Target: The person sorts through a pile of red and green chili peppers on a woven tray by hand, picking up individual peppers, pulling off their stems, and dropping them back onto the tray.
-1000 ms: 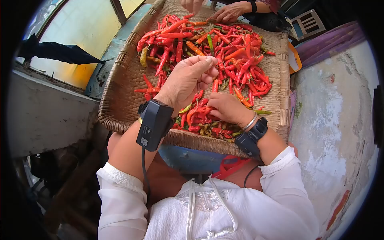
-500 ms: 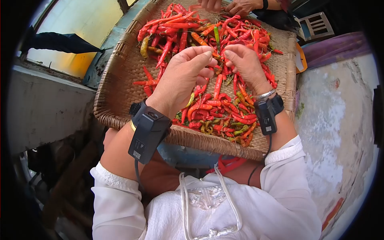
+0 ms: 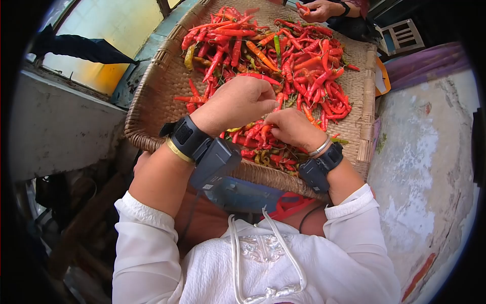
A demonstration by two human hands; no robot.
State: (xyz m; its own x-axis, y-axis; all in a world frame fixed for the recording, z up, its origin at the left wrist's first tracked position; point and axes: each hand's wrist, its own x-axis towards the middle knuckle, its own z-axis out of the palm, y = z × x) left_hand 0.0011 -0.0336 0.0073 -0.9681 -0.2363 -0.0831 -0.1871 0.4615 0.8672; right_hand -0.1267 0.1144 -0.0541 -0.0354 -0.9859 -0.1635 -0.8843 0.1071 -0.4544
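Above the heaped red chili peppers (image 3: pixel 316 76) my left hand (image 3: pixel 243 104) is closed, its fingers curled and thumb toward the right. What it grips, if anything, is hidden. Lower and to the right, my right hand (image 3: pixel 293 129) points down with its fingers pinched together over the near pile. An orange-red chili pepper (image 3: pixel 266 133) shows at its fingertips. That near pile mixes red peppers with shrivelled greenish-brown ones (image 3: pixel 263 158). All the peppers lie in a large woven basket tray (image 3: pixel 152 96).
Across the tray, another person's hand (image 3: pixel 321 10) holds a red chili pepper (image 3: pixel 302 7). A dark folded umbrella (image 3: pixel 83 49) lies by the window at left. A whitish worn surface (image 3: pixel 420 152) stretches along the right. A pale slatted stool (image 3: pixel 402 36) stands at upper right.
My right hand has dropped from beside my left hand to the near pile. My left hand has moved slightly down and turned over. The other person's hand now lifts a red pepper.
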